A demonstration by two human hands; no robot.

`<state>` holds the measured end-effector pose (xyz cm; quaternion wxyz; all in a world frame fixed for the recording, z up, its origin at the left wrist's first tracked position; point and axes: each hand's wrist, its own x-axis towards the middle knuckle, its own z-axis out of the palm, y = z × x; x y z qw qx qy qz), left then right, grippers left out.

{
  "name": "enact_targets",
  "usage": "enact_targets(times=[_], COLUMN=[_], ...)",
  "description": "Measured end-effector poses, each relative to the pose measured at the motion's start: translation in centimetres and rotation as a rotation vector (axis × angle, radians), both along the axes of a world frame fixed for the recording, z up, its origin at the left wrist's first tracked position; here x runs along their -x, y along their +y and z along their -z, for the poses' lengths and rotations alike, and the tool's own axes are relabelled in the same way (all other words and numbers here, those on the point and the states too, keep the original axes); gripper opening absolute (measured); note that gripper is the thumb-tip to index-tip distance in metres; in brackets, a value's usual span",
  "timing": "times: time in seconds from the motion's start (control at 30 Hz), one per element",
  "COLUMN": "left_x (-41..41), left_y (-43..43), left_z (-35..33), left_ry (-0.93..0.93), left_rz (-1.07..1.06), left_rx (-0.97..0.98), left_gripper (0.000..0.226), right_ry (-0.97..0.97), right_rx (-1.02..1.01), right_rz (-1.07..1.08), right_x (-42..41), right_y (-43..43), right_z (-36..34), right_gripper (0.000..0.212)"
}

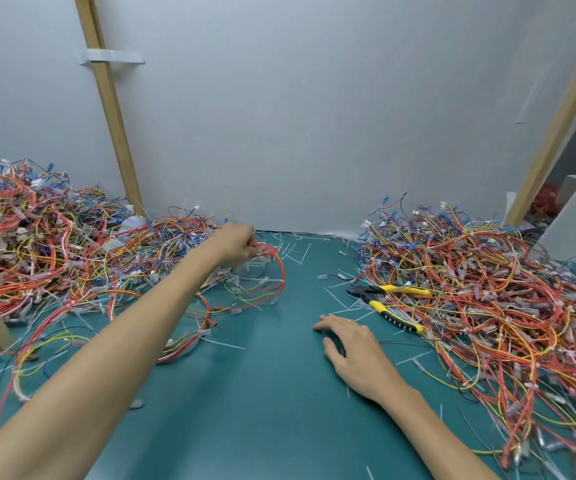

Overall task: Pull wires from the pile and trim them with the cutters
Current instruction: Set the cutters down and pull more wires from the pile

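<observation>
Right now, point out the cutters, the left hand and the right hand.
cutters (378, 305): head view, lower yellow handle near the pivot.
left hand (239, 245): head view, back of the hand, gripping red wires (282, 275).
right hand (352, 351): head view, back of the hand, flat on the mat (262, 393).

This is a makeshift workshop bench for hand wiring work. A teal work mat (262, 393) covers the table, with a tangled wire pile (37, 244) at nine o'clock and a second wire heap (487, 306) at three o'clock. Yellow-handled cutters (369, 295) lie at two o'clock, and clipped tie ends (293, 249) at twelve. Behind, a plain grey panel (297, 116) is braced by bare wooden battens (110, 109).
</observation>
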<state>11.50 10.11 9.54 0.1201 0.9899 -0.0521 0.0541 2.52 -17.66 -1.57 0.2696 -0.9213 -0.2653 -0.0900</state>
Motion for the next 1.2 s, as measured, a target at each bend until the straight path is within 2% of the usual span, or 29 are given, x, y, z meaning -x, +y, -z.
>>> enact_targets(times=[0.13, 0.17, 0.27, 0.3, 0.33, 0.4, 0.43, 0.47, 0.53, 0.57, 0.67, 0.7, 0.83, 0.93, 1.07, 1.2], left_x=[0.3, 0.3, 0.6, 0.8, 0.8, 0.6, 0.5, 0.6, 1.0, 1.2, 1.4, 1.7, 3.0, 3.7, 4.4, 5.9], left_y=[-0.7, -0.6, -1.0, -1.3, -1.4, -1.6, -1.8, -2.1, -3.2, -3.6, -4.2, -4.5, -6.0, -6.0, -5.5, -6.0], left_z=[-3.2, -4.0, -6.3, -6.9, -7.5, -8.8, -9.3, -9.8, -10.2, -10.3, -10.1, -9.9, -7.1, -5.4, -3.5, -1.5], left_ry=[-0.260, -0.251, 0.052, 0.048, -0.028, -0.355, -0.461, -0.444, -0.260, -0.255, -0.513, -0.513, 0.020, 0.239, 0.399, 0.351], left_rz=[-0.007, -0.005, 0.032, 0.025, 0.015, -0.064, -0.087, -0.071, 0.013, 0.030, -0.003, -0.002, 0.120, 0.285, 0.380, 0.333], left_rx=[0.244, 0.264, 0.020, -0.031, -0.046, 0.046, 0.067, 0.040, -0.072, -0.082, 0.138, 0.215, 0.437, 0.626, 0.665, 0.761], left_gripper=[0.014, 0.014, 0.024, 0.026, 0.026, 0.027, 0.029, 0.031, 0.033, 0.031, 0.022, 0.021, 0.033, 0.037, 0.041, 0.034], right_ry=[0.000, 0.000, -0.003, -0.003, 0.000, 0.009, 0.012, 0.012, 0.015, 0.019, 0.032, 0.036, 0.065, 0.094, 0.091, 0.073], right_rx=[-0.001, -0.001, 0.009, 0.011, 0.012, 0.009, 0.007, 0.004, 0.006, 0.006, -0.004, -0.007, -0.009, -0.063, -0.320, -0.527], right_rz=[-0.004, -0.005, -0.006, -0.008, -0.009, -0.007, -0.005, -0.001, 0.002, 0.003, 0.002, 0.002, -0.001, 0.015, 0.102, 0.153], right_x=[0.0, 0.0, -0.1, -0.1, -0.1, -0.1, 0.0, 0.0, 0.0, 0.0, 0.0, 0.1, 0.1, 0.1, 0.2, 0.5], right_y=[-0.1, 0.0, 0.0, 0.0, -0.1, -0.1, 0.0, 0.0, 0.0, 0.0, -0.1, 0.0, -0.2, -0.2, -0.2, -0.2], right_z=[0.0, 0.0, -0.1, -0.1, -0.1, -0.1, -0.2, -0.2, -0.2, -0.2, -0.4, -0.4, -0.5, -0.5, -0.9, -1.6], right_gripper=[0.025, 0.025, 0.026, 0.026, 0.026, 0.026, 0.026, 0.026, 0.026, 0.027, 0.027, 0.027, 0.027, 0.028, 0.017, 0.022])
